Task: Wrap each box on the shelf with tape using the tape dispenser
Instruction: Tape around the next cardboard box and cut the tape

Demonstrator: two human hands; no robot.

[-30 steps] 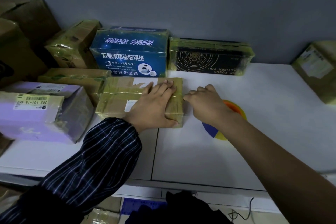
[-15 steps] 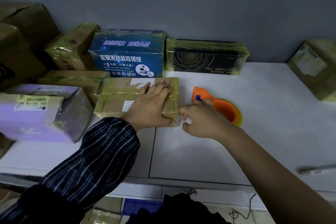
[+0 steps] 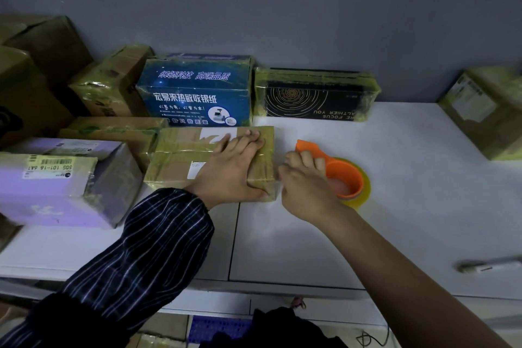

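While the left hand (image 3: 234, 169) presses flat on the brown cardboard box (image 3: 180, 155) on the white shelf (image 3: 423, 206), the right hand (image 3: 305, 186) grips the orange tape dispenser (image 3: 344, 175) just beside it. This box looks nearly wrapped, and the blue box (image 3: 197, 90) and black box (image 3: 313, 96) behind look done.

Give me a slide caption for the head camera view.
Left hand presses a taped box while right hand grips the tape dispenser beside it on the shelf.

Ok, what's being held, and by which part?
The right-hand grip holds the orange plastic tape dispenser by its frame beside the roll. The left-hand grip only presses flat on the taped cardboard box.
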